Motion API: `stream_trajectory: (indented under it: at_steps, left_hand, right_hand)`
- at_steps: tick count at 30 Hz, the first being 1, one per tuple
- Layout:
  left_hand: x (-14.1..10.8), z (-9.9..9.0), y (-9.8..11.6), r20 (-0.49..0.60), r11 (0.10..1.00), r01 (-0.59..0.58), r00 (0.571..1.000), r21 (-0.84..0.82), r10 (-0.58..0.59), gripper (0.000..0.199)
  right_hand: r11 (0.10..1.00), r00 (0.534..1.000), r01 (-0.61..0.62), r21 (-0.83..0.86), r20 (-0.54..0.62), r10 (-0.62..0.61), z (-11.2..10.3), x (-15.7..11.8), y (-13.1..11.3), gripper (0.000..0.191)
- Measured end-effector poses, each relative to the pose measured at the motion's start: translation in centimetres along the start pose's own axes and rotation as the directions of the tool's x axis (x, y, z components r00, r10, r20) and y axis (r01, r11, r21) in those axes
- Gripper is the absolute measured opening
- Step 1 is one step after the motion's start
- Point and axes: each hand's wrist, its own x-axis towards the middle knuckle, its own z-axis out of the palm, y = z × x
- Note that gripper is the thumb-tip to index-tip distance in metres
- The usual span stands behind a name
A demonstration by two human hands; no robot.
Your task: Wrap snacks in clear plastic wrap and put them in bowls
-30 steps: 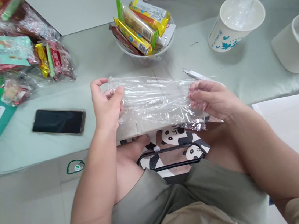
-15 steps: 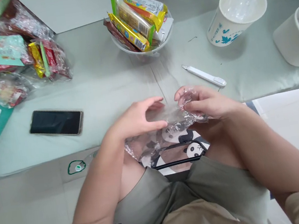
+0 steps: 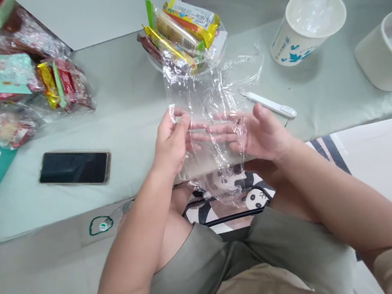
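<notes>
Your left hand [image 3: 171, 143] is pinching the clear plastic [image 3: 208, 99]; your right hand [image 3: 262, 130] is resting open behind it. You're needing light tension, clear of the knife [image 3: 271, 105].

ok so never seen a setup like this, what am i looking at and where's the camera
No machine here: these are a person's bare hands, seen from one camera worn on the head, looking forward and down. The left hand pinches some clear plastic; the right hand is open, fingers behind or inside it, hard to tell which. On the pale green cloth are a phone, a white cutter, a bowl of wrapped snacks and, at right, two paper cups.
</notes>
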Motion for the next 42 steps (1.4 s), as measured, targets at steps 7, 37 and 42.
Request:
stream_trajectory:
  at_steps: [7,37,42]
  left_hand:
    - [-0.3,-0.5,-2.0,-0.092,0.784,-0.328,0.895,0.527,0.436,0.025]
    - [0.4,-2.1,0.0,0.015,0.964,-0.228,0.973,0.139,0.229,0.025]
    - [0.3,-1.8,-0.4,0.091,0.941,-0.298,0.954,0.161,0.286,0.031]
  right_hand:
    - [0.996,0.999,0.026,-0.09,0.03,-0.023,0.8,0.0,0.6,0.087]
    - [0.417,0.72,0.567,-0.71,0.183,-0.669,-0.7,-0.9,0.5,0.058]
    - [0.543,0.811,0.332,-0.771,-0.061,-0.582,0.2,-0.8,0.3,0.068]
